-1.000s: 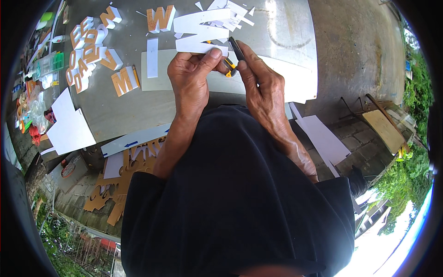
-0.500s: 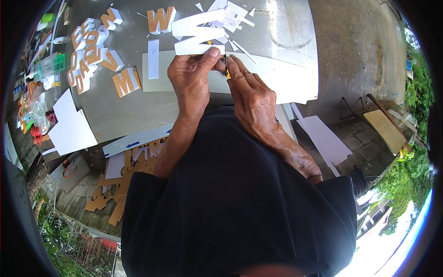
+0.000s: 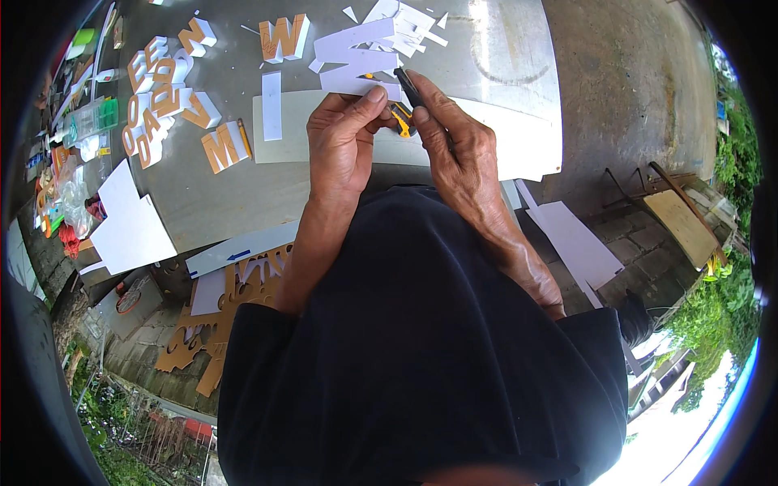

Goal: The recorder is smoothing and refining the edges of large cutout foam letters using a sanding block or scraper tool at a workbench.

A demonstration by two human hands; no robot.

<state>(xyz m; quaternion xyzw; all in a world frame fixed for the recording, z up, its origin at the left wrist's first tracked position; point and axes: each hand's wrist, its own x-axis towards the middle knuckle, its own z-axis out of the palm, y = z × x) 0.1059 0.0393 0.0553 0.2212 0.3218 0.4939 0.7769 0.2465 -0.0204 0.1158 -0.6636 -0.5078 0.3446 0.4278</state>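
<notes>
My left hand [image 3: 344,134] pinches the lower edge of a white zigzag letter cut-out [image 3: 356,55], thumb on top and fingers curled beneath. Beside it, my right hand [image 3: 460,138] is closed round a slim black tool [image 3: 408,87], whose tip points up toward the cut-out's right end; its kind is not clear. A yellow-and-black utility knife [image 3: 401,120] shows between the two hands, partly covered by my left fingertips. Whether those fingers hold it too, I cannot tell. Under my hands lies a pale flat board [image 3: 486,134] on the grey table [image 3: 235,198].
White scraps [image 3: 409,28] are heaped beyond the cut-out. Brown-faced block letters [image 3: 158,89] stand at the left, with a pencil [image 3: 244,139] near them. A white strip [image 3: 271,105] lies on the board. Tools and a green container [image 3: 93,117] crowd the far left.
The letter cut-out has tilted, its face now in shade, and shifted slightly right. My right hand has drawn back to the right; the black tool and more of the yellow knife now show.
</notes>
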